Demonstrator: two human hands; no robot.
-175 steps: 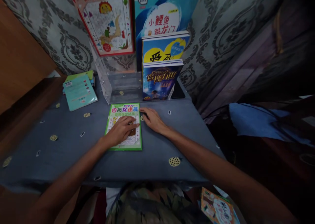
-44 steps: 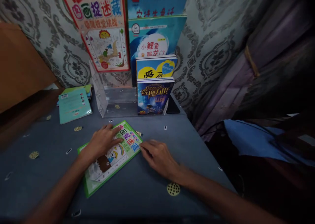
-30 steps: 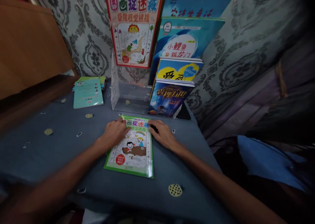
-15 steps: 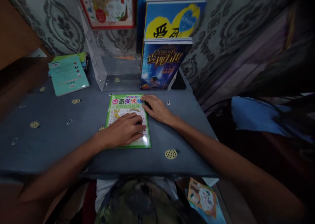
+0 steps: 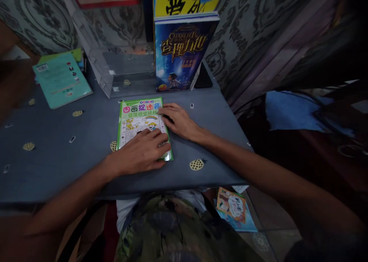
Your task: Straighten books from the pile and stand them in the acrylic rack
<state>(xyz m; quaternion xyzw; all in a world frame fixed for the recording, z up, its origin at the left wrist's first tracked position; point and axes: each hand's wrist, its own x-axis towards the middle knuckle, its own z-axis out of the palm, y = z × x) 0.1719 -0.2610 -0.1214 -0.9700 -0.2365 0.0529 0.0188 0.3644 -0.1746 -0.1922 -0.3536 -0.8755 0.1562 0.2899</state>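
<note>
A green-edged picture book [image 5: 142,114] with a colourful Chinese title lies closed on the grey-blue table. My left hand [image 5: 148,147] rests on the lower part of its cover, fingers extended and slightly spread, hiding some of the drawing. At the upper right edge of the book is my right hand [image 5: 176,120]. Its fingertips touch the cover's edge, the thumb is apart from the fingers, and nothing is gripped.
Behind the book, a clear acrylic stand [image 5: 100,76] holds upright books, with a dark blue book [image 5: 184,55] in front. A black phone-like object [image 5: 204,78] is beside it. Teal books [image 5: 63,81] are stacked at left. Below the table edge lies an orange-and-blue book [image 5: 234,208].
The view has tilted down, so things at the back sit higher in it. My left hand has slid lower on the cover, uncovering more of the drawing; my right hand remains at the edge.
</note>
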